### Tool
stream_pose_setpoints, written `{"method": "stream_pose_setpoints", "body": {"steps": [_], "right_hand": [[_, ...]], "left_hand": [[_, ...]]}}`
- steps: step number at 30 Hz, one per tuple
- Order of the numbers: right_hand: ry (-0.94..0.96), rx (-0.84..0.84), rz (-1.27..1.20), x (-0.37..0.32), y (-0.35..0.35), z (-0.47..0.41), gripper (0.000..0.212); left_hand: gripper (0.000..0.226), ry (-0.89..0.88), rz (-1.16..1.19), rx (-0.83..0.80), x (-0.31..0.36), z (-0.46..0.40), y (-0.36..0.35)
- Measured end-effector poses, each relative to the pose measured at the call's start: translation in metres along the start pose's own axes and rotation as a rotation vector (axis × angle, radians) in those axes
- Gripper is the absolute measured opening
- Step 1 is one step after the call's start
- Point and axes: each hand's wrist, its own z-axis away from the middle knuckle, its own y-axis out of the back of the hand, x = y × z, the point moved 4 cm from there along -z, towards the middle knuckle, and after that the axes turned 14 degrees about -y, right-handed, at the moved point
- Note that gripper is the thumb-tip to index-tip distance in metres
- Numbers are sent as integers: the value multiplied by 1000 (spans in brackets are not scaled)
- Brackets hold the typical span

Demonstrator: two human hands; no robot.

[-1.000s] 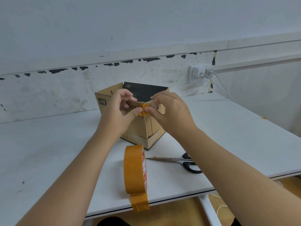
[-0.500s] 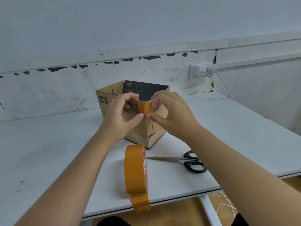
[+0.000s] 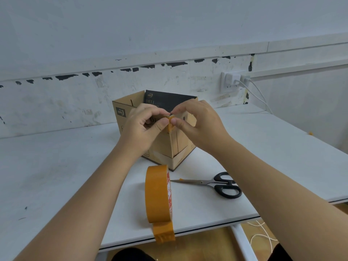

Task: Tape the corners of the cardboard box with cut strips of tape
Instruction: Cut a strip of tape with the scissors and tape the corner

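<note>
Where fingers [image 3: 163, 123] pinch, orange tape strip [image 3: 171, 127] wraps corner.

The word "DELL" is showing in pale letters on the black inner wall of the cardboard box [image 3: 165, 144], near that wall's upper left corner, under a small emblem too small to read. A dark square logo is sitting on the box's left outer face, unreadable. Red print is running along the side of the tape roll [image 3: 158, 194] in front of the box, too blurred to read.
</note>
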Motion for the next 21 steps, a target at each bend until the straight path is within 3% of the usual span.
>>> {"method": "stream_pose_setpoints", "body": {"steps": [11,21], "right_hand": [[-22,-16,-47,-2,-3,-4,15],[40,-75,-8,4,-4,-1,17]], "left_hand": [[11,15,40,31,-2,0,-1],[25,-18,29,-46,-8,7,3]]}}
